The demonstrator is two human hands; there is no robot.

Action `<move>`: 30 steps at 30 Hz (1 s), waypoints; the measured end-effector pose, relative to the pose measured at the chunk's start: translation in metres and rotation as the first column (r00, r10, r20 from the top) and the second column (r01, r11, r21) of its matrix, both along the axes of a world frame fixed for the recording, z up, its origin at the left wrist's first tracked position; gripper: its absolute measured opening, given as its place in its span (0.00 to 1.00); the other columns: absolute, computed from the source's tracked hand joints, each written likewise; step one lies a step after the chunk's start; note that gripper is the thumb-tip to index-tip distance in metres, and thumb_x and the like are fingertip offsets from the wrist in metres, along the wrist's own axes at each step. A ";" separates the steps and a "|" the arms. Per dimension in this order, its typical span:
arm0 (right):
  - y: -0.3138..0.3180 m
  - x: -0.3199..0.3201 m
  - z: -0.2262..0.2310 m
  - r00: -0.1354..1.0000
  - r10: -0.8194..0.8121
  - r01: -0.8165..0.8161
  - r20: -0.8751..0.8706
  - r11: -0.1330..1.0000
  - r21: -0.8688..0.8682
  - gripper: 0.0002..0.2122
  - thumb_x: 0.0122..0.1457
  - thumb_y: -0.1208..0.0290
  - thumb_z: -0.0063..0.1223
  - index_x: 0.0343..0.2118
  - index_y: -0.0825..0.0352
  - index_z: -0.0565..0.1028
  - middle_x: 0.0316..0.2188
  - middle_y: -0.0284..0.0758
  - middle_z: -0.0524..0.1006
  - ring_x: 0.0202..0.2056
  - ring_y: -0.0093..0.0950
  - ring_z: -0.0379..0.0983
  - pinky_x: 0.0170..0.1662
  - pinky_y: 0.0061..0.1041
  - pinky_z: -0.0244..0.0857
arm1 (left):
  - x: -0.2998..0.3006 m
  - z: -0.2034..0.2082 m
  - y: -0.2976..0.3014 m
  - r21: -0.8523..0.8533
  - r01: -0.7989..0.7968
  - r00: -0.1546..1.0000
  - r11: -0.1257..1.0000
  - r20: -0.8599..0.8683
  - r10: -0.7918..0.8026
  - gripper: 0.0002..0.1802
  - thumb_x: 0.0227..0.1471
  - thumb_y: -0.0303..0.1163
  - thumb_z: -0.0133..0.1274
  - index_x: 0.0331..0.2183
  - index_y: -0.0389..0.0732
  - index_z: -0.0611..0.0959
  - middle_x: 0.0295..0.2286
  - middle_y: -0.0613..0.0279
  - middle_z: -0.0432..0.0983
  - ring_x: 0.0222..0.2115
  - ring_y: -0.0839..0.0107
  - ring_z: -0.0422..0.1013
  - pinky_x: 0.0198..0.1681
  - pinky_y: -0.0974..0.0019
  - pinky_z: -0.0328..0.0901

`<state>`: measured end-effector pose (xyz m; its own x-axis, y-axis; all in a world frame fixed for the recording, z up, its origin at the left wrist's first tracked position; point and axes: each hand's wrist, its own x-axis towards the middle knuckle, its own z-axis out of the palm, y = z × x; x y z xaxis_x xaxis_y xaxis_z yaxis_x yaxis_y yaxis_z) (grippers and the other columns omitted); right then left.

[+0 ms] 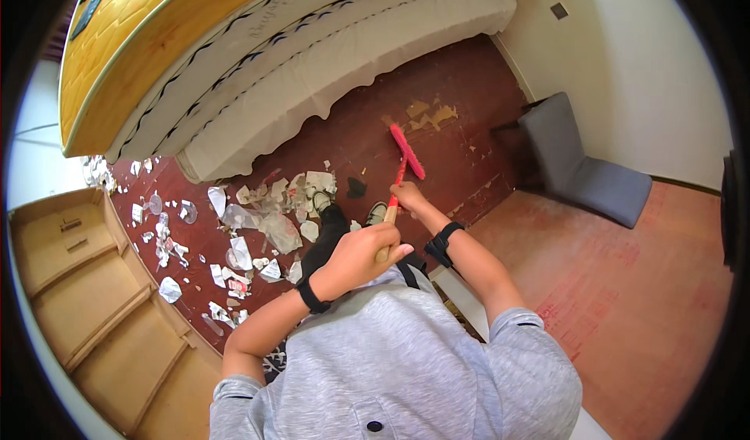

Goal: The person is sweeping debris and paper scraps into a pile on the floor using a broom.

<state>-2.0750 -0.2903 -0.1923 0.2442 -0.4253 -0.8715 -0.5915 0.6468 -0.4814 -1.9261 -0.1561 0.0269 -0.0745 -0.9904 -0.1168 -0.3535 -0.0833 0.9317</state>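
Both my hands grip a broom (409,156) with a pinkish-red bristle head and a red and pale wooden handle. Its head rests near the dark red floor, ahead of my feet. My left hand (361,259) closes round the pale top end of the handle. Lower down, my right hand (411,198) is wrapped round the red part of the handle. Crumpled paper and plastic litter (277,225) lies in a heap beside my left shoe (321,200). Yellowish scraps (432,117) lie on the floor just beyond the broom head.
A bed (312,61) with a white skirt and yellow headboard (137,57) spans the far side. At right stands a grey chair (578,163). An open wooden frame (109,315) with crosspieces lies at left. More litter (168,241) spreads between the frame and my feet.
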 end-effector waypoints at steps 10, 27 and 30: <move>0.068 0.030 -0.007 0.962 0.143 -0.189 0.233 0.964 0.187 0.09 0.53 0.68 0.47 0.24 0.69 0.70 0.14 0.35 0.71 0.10 0.25 0.68 0.10 0.21 0.61 | -0.047 0.034 0.045 0.143 -0.289 0.956 0.947 0.103 0.276 0.12 0.52 0.30 0.54 0.22 0.33 0.74 0.21 0.56 0.68 0.21 0.61 0.66 0.26 0.64 0.61; 0.119 0.084 0.005 0.948 0.286 -0.272 0.139 0.956 -0.114 0.13 0.51 0.68 0.48 0.20 0.75 0.74 0.13 0.40 0.73 0.10 0.27 0.69 0.11 0.24 0.62 | 0.008 0.017 0.138 0.124 -0.360 0.933 0.925 0.021 0.360 0.10 0.53 0.29 0.52 0.25 0.32 0.74 0.23 0.58 0.68 0.24 0.68 0.65 0.30 0.69 0.61; 0.162 0.113 -0.019 0.942 0.305 -0.292 0.139 0.950 -0.107 0.13 0.51 0.68 0.48 0.20 0.75 0.74 0.13 0.40 0.74 0.11 0.26 0.69 0.11 0.24 0.62 | 0.033 0.014 0.172 0.120 -0.370 0.929 0.921 0.032 0.369 0.10 0.53 0.28 0.53 0.24 0.32 0.73 0.23 0.58 0.68 0.23 0.67 0.64 0.29 0.68 0.60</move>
<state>-1.9621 -0.1280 -0.2111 0.4976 -0.3824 -0.7786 -0.6668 0.4053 -0.6253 -1.8933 0.0159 0.0409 0.2953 -0.9254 -0.2374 -0.2835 -0.3222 0.9032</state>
